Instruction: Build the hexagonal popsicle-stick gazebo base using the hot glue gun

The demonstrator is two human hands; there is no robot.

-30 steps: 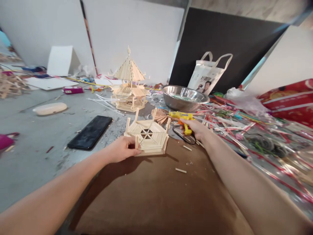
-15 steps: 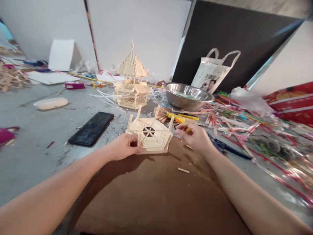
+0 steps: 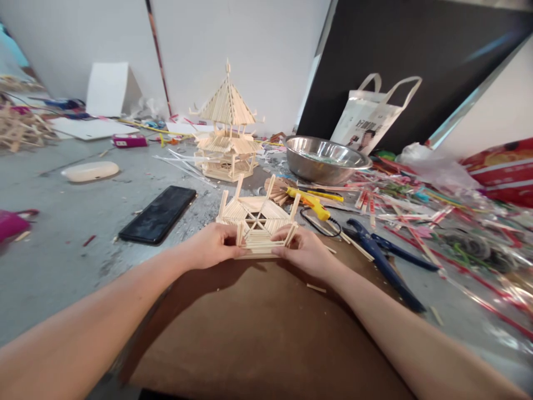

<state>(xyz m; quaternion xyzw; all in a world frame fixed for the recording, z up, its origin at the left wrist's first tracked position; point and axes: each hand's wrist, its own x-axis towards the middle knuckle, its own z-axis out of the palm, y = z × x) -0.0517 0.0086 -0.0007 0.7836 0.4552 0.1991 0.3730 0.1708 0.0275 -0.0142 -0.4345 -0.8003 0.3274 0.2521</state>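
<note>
A small hexagonal frame of wooden sticks [image 3: 258, 219], with short posts at its corners, sits at the far edge of a brown board [image 3: 258, 328]. My left hand [image 3: 212, 247] grips its near left corner. My right hand [image 3: 306, 250] grips its near right corner, fingers closed on the stick wall. Just beyond my right hand lie a yellow glue gun [image 3: 310, 201] with a black cord and blue-handled pliers [image 3: 381, 261].
A finished stick pagoda [image 3: 227, 133] stands behind, a steel bowl [image 3: 327, 158] to its right, a black phone [image 3: 158, 214] to the left. Red-wrapped chopsticks [image 3: 416, 214] litter the right side. A white bag [image 3: 370, 119] leans on a black panel.
My right hand left the yellow glue gun, came back left and closed on the frame's right corner. My left hand stayed on the frame.
</note>
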